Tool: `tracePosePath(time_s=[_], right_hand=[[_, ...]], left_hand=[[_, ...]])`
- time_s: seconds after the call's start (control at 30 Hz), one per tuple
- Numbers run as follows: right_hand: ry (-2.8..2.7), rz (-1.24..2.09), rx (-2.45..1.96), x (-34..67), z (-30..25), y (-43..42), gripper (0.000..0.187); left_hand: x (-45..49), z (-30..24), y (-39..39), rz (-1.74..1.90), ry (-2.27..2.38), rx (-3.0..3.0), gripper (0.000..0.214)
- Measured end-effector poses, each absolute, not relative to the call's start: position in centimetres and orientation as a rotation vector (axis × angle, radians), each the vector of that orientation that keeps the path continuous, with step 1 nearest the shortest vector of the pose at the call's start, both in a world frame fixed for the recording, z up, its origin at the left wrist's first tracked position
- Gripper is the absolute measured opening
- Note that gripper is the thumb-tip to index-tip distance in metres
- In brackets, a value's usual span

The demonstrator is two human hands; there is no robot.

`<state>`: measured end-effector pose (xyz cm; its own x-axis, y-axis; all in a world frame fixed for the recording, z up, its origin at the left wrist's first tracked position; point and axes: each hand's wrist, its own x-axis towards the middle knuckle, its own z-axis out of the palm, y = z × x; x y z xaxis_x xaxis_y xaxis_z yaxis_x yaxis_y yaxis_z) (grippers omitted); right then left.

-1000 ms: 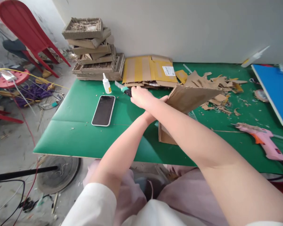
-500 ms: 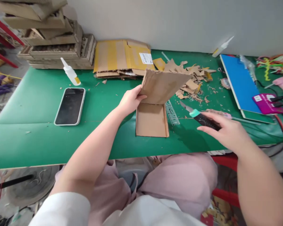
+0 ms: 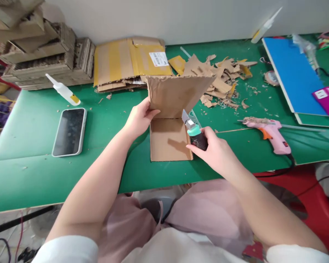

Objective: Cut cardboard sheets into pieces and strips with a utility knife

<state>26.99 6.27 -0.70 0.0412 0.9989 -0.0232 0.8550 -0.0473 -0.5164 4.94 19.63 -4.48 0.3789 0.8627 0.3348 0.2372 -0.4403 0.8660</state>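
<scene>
A folded piece of brown cardboard (image 3: 171, 109) stands on the green table (image 3: 106, 171), one flap upright and one flat. My left hand (image 3: 139, 119) grips the left edge of the upright flap. My right hand (image 3: 212, 151) is closed round a utility knife (image 3: 194, 131) with a teal collar and dark handle. Its blade tip sits at the right end of the fold in the cardboard. A clear ruler lies partly hidden behind the knife and cardboard.
A phone (image 3: 69, 131) lies face up at left, with a white glue bottle (image 3: 63, 91) behind it. Stacked cardboard trays (image 3: 41, 54) and a flattened taped box (image 3: 126, 62) sit at the back. Cardboard scraps (image 3: 222, 80), a pink glue gun (image 3: 268, 133) and a blue board (image 3: 293, 73) lie to the right.
My right hand picked up the knife at the far left, swung it out to the right, then brought it in to the cardboard's fold. The left hand raised the flap more upright.
</scene>
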Motion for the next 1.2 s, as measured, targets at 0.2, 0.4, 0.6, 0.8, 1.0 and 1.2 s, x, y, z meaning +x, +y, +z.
tracePosePath(time_s=[0.2, 0.4, 0.6, 0.8, 1.0, 1.2], right_hand=[[-1.935, 0.544, -1.924, 26.9, -1.2, 6.4, 0.032], [-1.946, 0.428, -2.032, 25.7, -1.1, 6.8, 0.036], [-2.019, 0.362, -2.13, 25.1, -1.4, 6.8, 0.031], [-2.016, 0.378, -2.086, 25.3, -1.3, 6.7, 0.029], [-2.029, 0.389, -2.028, 25.3, -1.3, 6.8, 0.027], [-2.049, 0.4, -2.049, 25.1, -1.2, 6.9, 0.025]], left_hand=[[5.0, -4.2, 19.5, 1.058, 0.937, 1.887, 0.031], [5.2, -4.0, 19.4, 1.078, 0.911, 1.857, 0.027], [4.4, -3.6, 19.7, 1.097, 0.926, 1.838, 0.023], [4.2, -3.2, 19.5, 1.088, 0.96, 1.812, 0.024], [4.4, -3.2, 19.2, 1.043, 0.988, 1.818, 0.023], [4.3, -3.3, 19.3, 1.041, 0.994, 1.824, 0.024]])
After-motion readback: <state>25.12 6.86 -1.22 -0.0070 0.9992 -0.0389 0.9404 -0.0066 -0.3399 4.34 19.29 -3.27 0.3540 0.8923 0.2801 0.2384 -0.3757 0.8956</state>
